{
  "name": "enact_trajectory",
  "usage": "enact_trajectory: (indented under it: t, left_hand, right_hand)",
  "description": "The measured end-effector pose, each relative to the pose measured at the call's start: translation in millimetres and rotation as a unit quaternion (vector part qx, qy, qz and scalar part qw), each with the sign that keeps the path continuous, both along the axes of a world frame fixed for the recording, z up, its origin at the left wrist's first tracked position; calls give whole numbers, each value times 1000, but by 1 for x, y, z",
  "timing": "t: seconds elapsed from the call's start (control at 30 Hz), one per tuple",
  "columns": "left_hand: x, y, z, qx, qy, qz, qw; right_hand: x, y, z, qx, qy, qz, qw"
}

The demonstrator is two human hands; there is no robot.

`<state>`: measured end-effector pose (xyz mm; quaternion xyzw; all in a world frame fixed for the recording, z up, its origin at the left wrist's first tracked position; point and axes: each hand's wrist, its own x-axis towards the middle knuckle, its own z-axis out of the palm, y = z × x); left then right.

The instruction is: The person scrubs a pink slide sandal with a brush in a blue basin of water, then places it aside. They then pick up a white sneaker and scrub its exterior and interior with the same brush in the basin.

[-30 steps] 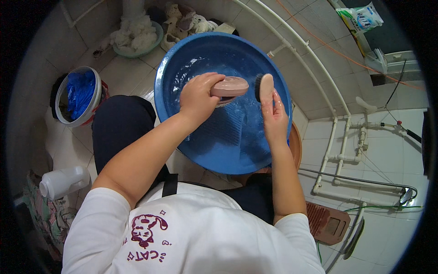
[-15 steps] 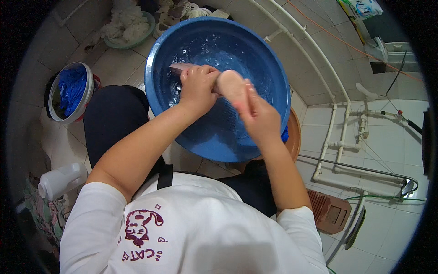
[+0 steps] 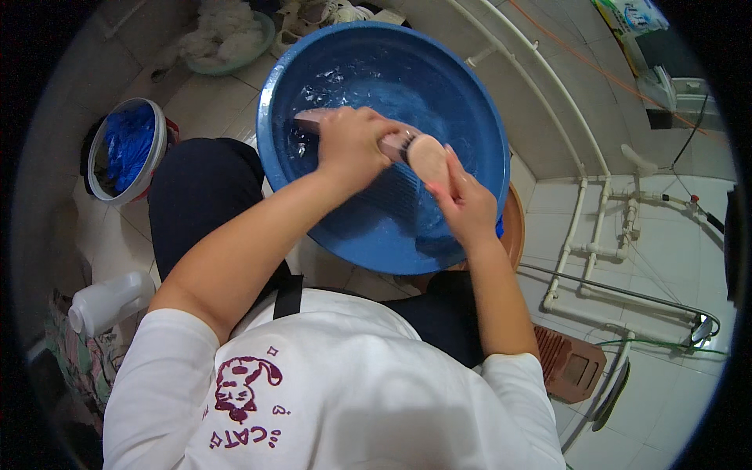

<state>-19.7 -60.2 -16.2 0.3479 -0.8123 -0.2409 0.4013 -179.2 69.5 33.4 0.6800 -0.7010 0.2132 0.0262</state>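
- White shirt (image 3: pixel 329 352), near side of the blue basin (image 3: pixel 368 251): short dark-red lettering (image 3: pixel 243 439) beside a cartoon animal (image 3: pixel 237 385).
- Packet (image 3: pixel 638 16), right of the basin: print too small to read.

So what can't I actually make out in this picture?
All in the head view:
Pink item, likely a slipper: its middle is hidden by the left hand.
Scrub brush: its grip is covered by the right hand, most bristles by its pale back.
Brown basin: mostly hidden behind the blue basin.
Shoes: cut off by the top edge.
Bucket: blue plastic covers much of its contents.
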Motion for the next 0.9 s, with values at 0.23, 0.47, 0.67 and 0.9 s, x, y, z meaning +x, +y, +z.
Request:
enact_trajectory:
  t: [0.23, 0.47, 0.67, 0.9]
  left_hand:
    - [-2, 9, 3, -20, -35, 40, 998]
    - [-5, 6, 2, -9, -16, 20, 1000]
    - [-2, 7, 10, 30, -34, 29, 999]
    - [-6, 10, 5, -27, -35, 42, 998]
  right_hand:
    - [22, -4, 17, -10, 25, 22, 999]
    - [-32, 16, -4, -31, 10, -28, 999]
    - [25, 1, 13, 1, 6, -30, 1000]
    - [-37, 28, -9, -28, 6, -77, 997]
